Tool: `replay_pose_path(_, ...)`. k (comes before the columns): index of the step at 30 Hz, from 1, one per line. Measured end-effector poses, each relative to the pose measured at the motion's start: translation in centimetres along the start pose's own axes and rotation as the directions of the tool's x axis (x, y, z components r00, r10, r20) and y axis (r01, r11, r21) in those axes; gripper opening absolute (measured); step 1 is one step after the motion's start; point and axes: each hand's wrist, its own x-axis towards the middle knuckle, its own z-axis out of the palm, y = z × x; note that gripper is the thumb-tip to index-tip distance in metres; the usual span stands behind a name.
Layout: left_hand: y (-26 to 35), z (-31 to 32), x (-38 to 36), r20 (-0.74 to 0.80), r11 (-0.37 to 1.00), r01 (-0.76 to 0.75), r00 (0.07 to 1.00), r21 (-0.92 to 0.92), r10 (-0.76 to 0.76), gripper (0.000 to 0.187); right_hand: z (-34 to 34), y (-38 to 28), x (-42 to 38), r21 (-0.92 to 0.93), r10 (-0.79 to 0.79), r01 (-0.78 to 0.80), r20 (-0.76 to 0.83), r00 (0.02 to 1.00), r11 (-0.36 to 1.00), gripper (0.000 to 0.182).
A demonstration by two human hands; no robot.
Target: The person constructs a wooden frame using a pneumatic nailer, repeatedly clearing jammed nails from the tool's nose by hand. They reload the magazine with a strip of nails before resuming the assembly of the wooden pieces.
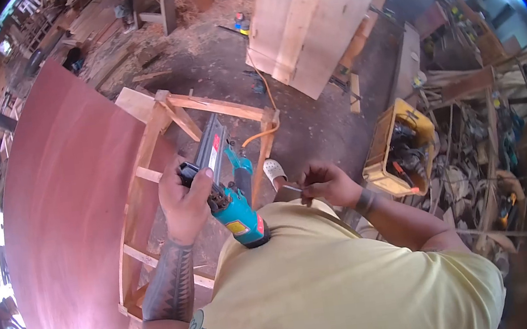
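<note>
My left hand [186, 203] is closed around the nose and magazine end of a teal nail gun [241, 216], with the thumb lying across the metal. The gun's long grey magazine [208, 141] points away from me, and its rounded cap is close against my yellow shirt. Near my waist, my right hand [328, 184] pinches a thin, pale strip [293, 189] between thumb and fingers; its kind is too small to make out. Beyond the gun's handle, an orange air hose [267, 136] runs across a wooden frame [213, 103].
A large reddish plywood sheet [69, 214] leans along the frame's left side. Ahead stands a pale wooden panel [314, 17]. To my right is a yellow crate [387, 179] with tools in it, beside a rack of scraps [467, 159]. Sawdust and offcuts litter the far floor.
</note>
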Motion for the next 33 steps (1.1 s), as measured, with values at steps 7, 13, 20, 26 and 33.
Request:
replay_pose_path(7, -0.8, 3.9, 0.5, 0.156, 0.999, -0.037, 0.987, -0.036, 0.043, 0.021, 14.9, -15.9, -4.1, 0.026, -0.774, 0.955, 0.593, 0.224, 0.296, 0.018)
replay_pose_path(13, 0.8, 4.8, 0.4, 0.239, 0.986, 0.136, 0.965, -0.092, -0.111, 0.023, 15.2, -17.6, -3.0, 0.080, -0.811, 0.995, 0.586, -0.002, 0.055, 0.013)
replay_pose_path(20, -2.9, 4.7, 2.5, 0.120, 0.927, 0.115, 0.990, -0.357, -0.077, 0.020, 0.8, -6.4, 2.0, -0.555, 0.203, -0.042, 0.231, 0.952, 0.830, 0.054)
replay_pose_path(26, -7.7, 5.0, 6.2, 0.068, 0.852, 0.223, 0.974, -0.473, -0.217, 0.016, -5.4, 7.9, 9.3, 0.451, 0.293, -0.448, 0.374, 0.880, 0.771, 0.081)
replay_pose_path(33, -19.4, 11.0, 8.3, 0.245, 0.257, 0.471, 0.764, -0.844, -0.598, 0.037, -4.3, 5.7, 16.0, 0.734, 0.145, -0.034, -0.088, 0.986, 0.678, 0.031)
